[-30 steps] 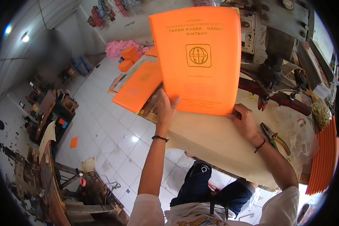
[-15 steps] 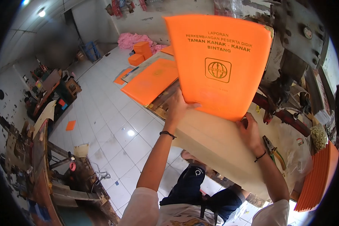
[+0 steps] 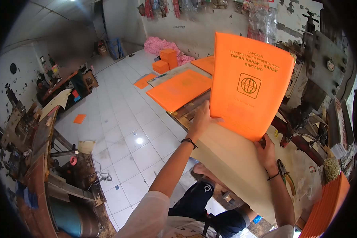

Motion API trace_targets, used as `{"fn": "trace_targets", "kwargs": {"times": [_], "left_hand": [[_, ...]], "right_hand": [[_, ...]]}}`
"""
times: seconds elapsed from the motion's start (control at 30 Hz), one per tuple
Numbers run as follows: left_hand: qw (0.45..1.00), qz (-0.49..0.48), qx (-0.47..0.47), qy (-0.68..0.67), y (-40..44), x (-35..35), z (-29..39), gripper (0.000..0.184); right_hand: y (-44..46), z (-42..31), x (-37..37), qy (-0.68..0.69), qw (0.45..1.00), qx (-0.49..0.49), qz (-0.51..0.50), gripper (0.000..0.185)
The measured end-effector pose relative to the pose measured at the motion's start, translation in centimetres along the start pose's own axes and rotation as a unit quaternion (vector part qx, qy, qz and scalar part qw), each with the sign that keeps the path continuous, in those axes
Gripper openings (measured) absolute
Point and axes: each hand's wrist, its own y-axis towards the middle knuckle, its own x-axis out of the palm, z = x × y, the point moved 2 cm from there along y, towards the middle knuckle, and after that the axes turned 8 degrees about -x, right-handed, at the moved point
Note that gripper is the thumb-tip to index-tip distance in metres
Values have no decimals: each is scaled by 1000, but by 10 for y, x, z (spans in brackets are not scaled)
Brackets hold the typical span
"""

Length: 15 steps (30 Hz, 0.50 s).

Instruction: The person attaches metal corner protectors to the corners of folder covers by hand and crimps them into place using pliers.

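An orange folder [image 3: 246, 107] with gold lettering and a globe emblem stands tilted up above the workbench [image 3: 234, 154]. My left hand [image 3: 204, 119] grips its lower left edge, thumb on the front and the other fingers hidden behind. At the lower right corner, my right hand [image 3: 265, 150] pinches the folder between thumb and fingers. Beyond my left hand lies a flat orange folder [image 3: 180, 89] on the bench's far end. Pliers [image 3: 285, 176] with yellow-green handles rest beside my right wrist.
A press machine [image 3: 321, 71] rises at the right, close to the held folder. Several orange folders [image 3: 325, 206] are stacked at the lower right. Orange stacks [image 3: 168, 59] and a pink heap [image 3: 154, 44] sit farther back. White floor tiles [image 3: 127, 158] extend to the left.
The camera view has shifted, so the scene sits lower and farther right. Both hands keep their hold on the folder, which appears slightly smaller and turned a little.
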Motion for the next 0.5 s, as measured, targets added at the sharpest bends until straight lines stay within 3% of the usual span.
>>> {"fn": "trace_targets", "kwargs": {"times": [0.27,0.37,0.43,0.5], "left_hand": [[999,17,27,2,-4,-2,1,86],[991,-15,-10,-132,-5,3,-7,80],[998,9,22,-57,-12,-5,-6,74],[994,55,60,-69,-10,-17,-2,70]], "right_hand": [[1,-2,-3,-23,999,-18,24,17],[-2,-3,-4,0,996,-72,53,18],[1,1,2,17,988,-132,72,20],[-1,-11,-2,15,991,-126,44,22]]}}
